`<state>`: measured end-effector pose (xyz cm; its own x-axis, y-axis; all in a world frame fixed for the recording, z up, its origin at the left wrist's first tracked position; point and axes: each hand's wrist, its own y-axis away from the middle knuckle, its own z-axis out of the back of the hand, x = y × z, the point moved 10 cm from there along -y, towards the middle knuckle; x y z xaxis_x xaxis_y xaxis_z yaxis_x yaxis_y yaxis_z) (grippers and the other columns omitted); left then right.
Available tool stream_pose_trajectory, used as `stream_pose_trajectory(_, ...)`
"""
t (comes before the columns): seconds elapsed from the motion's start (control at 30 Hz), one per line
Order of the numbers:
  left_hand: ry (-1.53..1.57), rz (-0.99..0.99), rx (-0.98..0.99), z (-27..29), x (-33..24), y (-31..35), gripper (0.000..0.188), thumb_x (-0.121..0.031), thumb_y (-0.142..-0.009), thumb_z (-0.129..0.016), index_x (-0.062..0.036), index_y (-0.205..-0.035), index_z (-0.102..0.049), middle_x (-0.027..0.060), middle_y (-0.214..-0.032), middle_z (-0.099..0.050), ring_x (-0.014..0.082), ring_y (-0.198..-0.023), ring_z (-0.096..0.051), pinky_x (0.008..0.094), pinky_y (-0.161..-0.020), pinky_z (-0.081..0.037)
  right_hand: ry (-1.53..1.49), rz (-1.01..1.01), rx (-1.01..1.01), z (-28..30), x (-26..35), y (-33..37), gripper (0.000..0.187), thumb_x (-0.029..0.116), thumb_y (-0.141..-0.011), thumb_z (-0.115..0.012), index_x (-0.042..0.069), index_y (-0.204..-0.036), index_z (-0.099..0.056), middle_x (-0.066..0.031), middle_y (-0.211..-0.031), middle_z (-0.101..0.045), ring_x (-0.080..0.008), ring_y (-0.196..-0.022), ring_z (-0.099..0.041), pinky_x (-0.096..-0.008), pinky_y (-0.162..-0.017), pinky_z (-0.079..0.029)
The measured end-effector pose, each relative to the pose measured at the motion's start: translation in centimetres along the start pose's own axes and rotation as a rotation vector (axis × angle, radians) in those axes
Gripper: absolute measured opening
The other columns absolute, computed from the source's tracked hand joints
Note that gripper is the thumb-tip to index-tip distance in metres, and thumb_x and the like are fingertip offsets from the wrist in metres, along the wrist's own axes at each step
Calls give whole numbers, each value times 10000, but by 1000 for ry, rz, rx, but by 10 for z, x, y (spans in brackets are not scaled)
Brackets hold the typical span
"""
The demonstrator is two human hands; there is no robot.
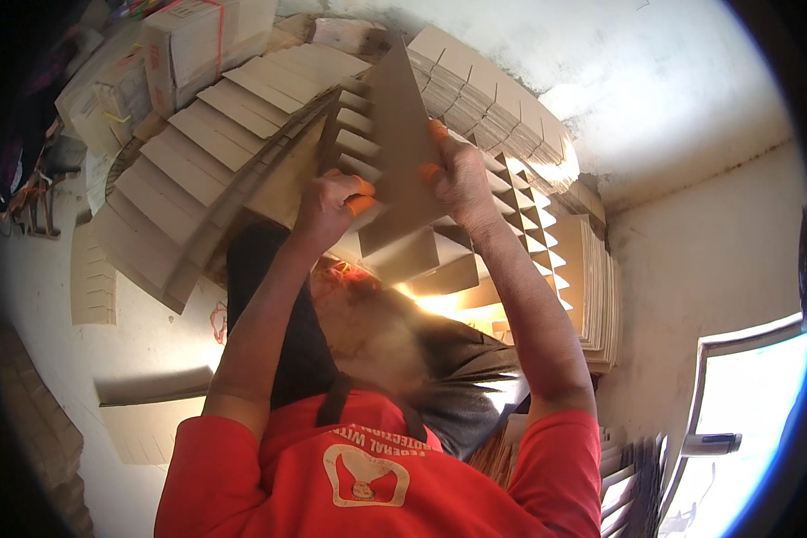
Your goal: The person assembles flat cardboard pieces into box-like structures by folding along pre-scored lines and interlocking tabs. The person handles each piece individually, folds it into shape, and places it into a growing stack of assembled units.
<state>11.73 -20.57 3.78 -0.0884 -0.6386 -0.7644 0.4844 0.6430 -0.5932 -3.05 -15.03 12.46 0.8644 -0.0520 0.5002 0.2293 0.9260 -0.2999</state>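
A tall brown cardboard strip (pixel 403 117) stands upright between my two hands, blurred toward its lower end. My right hand (pixel 464 184) grips its right edge, the orange-covered fingertips pressed against it. At its left edge is my left hand (pixel 325 204), with orange covers on its thumb and finger; these are pinched in at the cardboard. Beneath and behind the strip lies a partly assembled cardboard divider grid (pixel 516 202), its slotted strips crossing to form open cells. Part of the grid is hidden by the strip and my right forearm.
Overlapping slotted cardboard sheets (pixel 188 166) fan out on the left. A stack of slotted strips (pixel 484 81) sits at the far side, and more flat cardboard (pixel 592 278) leans at right. Closed cartons (pixel 184 54) stand at far left. My bent leg (pixel 282 332) is close below.
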Motion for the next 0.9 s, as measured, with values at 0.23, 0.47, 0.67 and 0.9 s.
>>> stream_pose_trajectory(0.23,-50,15,4,4,2,0,140,-30,-714,-762,-39,-844,-712,123,-777,-674,313,-759,-607,408,-682,-504,-202,-178,124,-6,5,-10,343,6,-760,-655,-45,-1098,-624,-224,-843,-678,-209,-768,-679,-328,-710,-522)
stream_pose_trajectory(0.47,-61,35,9,3,-2,2,116,-47,-730,-767,-45,-825,-700,115,-781,-677,318,-764,-609,428,-675,-503,49,141,-16,-23,21,11,223,-62,-695,-634,-60,-914,-594,-277,-844,-607,-462,-834,-602,-485,-704,-497)
stream_pose_trajectory(0.67,-61,11,18,5,-3,4,133,-28,-716,-769,-37,-831,-703,108,-765,-673,306,-739,-597,414,-654,-494,-21,-48,91,-46,-4,9,220,79,-788,-678,6,-980,-602,-181,-762,-647,-359,-687,-657,-398,-578,-521)
stream_pose_trajectory(0.9,-76,-27,33,0,-2,-1,151,-21,-714,-772,-32,-854,-716,113,-786,-679,296,-749,-612,397,-665,-500,146,183,292,-113,-37,5,212,118,-862,-584,-51,-990,-599,-194,-763,-649,-321,-724,-675,-413,-583,-522)
